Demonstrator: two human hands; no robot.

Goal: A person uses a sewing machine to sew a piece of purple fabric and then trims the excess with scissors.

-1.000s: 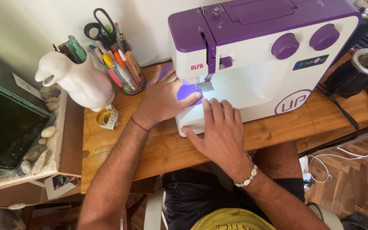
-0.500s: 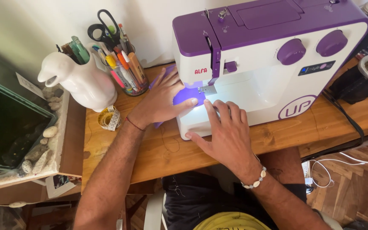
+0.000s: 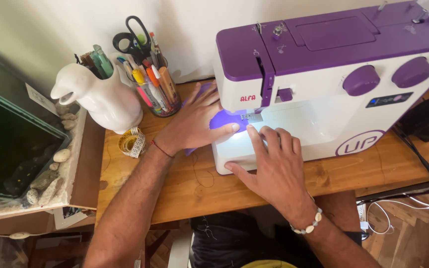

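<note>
A white and purple sewing machine (image 3: 323, 74) stands on a wooden table (image 3: 184, 183). A small piece of purple fabric (image 3: 223, 119) lies lit on its bed under the needle area. My left hand (image 3: 194, 121) lies flat on the fabric from the left, fingers spread, a thin red band on the wrist. My right hand (image 3: 271, 164) rests flat on the machine bed in front of the needle, fingers pointing towards the fabric, a bead bracelet on its wrist. Much of the fabric is hidden under my left hand.
A white animal-shaped jug (image 3: 100, 97) and a cup of pens and scissors (image 3: 147, 74) stand at the back left. A rolled tape measure (image 3: 132, 141) lies near the jug. A glass tank with stones (image 3: 16, 149) is at the left. Cables (image 3: 403, 203) hang at right.
The view has shifted slightly. Both hands stay flat at the needle area, with the fabric under the left hand; the right hand has slid a little forward on the bed.
</note>
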